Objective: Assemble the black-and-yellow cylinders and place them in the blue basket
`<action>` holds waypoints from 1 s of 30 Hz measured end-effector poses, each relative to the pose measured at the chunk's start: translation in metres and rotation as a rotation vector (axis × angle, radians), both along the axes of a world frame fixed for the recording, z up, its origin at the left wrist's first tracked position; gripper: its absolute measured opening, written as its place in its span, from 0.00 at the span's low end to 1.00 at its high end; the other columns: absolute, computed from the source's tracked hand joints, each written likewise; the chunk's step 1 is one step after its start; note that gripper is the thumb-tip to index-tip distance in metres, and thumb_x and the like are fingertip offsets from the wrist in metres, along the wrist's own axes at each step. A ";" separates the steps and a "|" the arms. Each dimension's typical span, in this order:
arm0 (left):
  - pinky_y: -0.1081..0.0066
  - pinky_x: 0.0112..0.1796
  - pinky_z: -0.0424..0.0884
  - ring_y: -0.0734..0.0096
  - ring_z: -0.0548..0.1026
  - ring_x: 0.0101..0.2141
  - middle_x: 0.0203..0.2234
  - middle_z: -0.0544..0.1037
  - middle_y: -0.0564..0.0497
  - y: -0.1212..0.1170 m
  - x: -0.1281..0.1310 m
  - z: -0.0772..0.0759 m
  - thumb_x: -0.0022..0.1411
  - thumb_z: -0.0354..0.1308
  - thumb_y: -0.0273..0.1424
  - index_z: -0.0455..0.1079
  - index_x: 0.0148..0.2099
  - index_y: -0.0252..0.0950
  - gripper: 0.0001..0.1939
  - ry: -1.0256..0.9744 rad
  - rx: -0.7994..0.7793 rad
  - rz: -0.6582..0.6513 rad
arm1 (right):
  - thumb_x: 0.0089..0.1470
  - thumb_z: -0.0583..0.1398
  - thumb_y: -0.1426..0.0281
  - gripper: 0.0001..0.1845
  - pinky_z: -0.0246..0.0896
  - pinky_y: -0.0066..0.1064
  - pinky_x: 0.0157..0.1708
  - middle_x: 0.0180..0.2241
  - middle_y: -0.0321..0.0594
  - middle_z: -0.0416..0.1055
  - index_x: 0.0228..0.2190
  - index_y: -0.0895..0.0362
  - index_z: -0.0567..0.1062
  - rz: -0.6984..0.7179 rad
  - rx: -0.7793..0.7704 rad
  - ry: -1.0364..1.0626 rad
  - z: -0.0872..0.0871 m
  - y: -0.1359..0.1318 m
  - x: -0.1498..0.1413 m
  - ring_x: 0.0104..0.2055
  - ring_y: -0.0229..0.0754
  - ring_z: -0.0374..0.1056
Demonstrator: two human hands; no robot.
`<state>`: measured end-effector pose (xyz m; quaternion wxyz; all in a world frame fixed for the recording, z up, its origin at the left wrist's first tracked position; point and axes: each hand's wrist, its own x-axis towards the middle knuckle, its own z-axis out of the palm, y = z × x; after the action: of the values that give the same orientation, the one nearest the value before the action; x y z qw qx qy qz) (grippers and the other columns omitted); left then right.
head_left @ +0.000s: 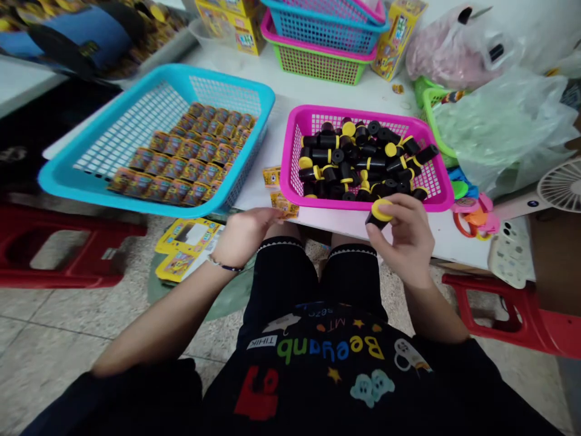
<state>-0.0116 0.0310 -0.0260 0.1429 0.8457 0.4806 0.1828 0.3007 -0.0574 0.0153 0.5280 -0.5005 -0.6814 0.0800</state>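
Observation:
My right hand [403, 236] grips a small black canister with a yellow cap [379, 212], between thumb and fingers, just before the front rim of the pink basket [367, 204]. Inside that basket lies a heap of similar black canisters [363, 162]. At the table's front edge, my left hand [247, 236] is closed at the fingertips on a small printed yellow wrapper [285, 204]; whether it is lifted I cannot tell. A second printed wrapper [271, 176] lies just beyond. On the left, a blue basket [131, 203] holds rows of printed, wrapped pieces [186, 157].
Stacked baskets [324, 63] and yellow printed boxes [394, 39] stand at the back. Plastic bags [508, 121], a white fan [560, 184] and a phone [512, 254] are on the right. Red stools [68, 248] flank me, and flat yellow cartons [186, 245] lie below left.

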 end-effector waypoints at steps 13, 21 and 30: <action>0.65 0.41 0.86 0.65 0.87 0.35 0.37 0.89 0.53 -0.082 0.066 0.002 0.63 0.71 0.37 0.82 0.41 0.43 0.06 -0.750 -0.243 0.182 | 0.66 0.63 0.60 0.09 0.81 0.45 0.44 0.48 0.40 0.70 0.45 0.45 0.70 0.216 -0.149 0.319 -0.029 -0.018 -0.030 0.46 0.43 0.78; 0.72 0.41 0.84 0.65 0.88 0.39 0.41 0.89 0.52 -0.087 0.080 -0.015 0.70 0.65 0.37 0.83 0.50 0.43 0.10 -0.679 -0.402 -0.022 | 0.67 0.62 0.55 0.12 0.81 0.45 0.46 0.46 0.37 0.71 0.42 0.46 0.67 0.149 -0.201 0.404 -0.036 -0.017 -0.036 0.44 0.42 0.79; 0.69 0.51 0.81 0.65 0.85 0.44 0.43 0.86 0.44 -0.084 0.082 -0.021 0.75 0.60 0.30 0.81 0.45 0.35 0.08 -0.460 0.098 -0.187 | 0.63 0.68 0.59 0.12 0.82 0.41 0.44 0.44 0.34 0.73 0.41 0.47 0.70 0.215 -0.178 0.568 -0.035 -0.020 -0.033 0.43 0.41 0.81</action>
<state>0.0707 -0.0531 -0.0475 0.2238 0.8286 0.3457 0.3794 0.2674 -0.0772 -0.0200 0.6399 -0.4273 -0.5462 0.3311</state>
